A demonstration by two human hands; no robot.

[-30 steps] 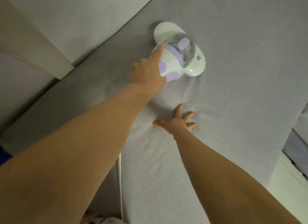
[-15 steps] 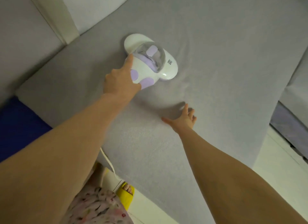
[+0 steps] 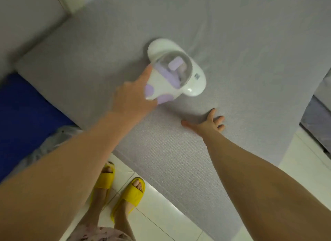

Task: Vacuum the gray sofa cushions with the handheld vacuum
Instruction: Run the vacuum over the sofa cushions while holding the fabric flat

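Note:
A white and lilac handheld vacuum [image 3: 176,70] with a clear dust dome lies flat on the gray sofa cushion [image 3: 241,61]. My left hand [image 3: 133,98] grips its handle from the near side, index finger stretched along the body. My right hand [image 3: 207,123] presses flat on the cushion, fingers spread, a short way to the near right of the vacuum. The handle itself is hidden under my left hand.
A gray armrest or back cushion [image 3: 26,22] rises at the far left. Blue fabric [image 3: 23,118] lies at the left beside the seat. My feet in yellow slippers [image 3: 132,192] stand on white floor tiles [image 3: 161,221]. Another piece of furniture [image 3: 320,118] sits at the right edge.
The view has swung back and down, bringing my feet and the floor into sight. The vacuum has slid across the cushion toward its front edge with my left hand. My right hand stays flat.

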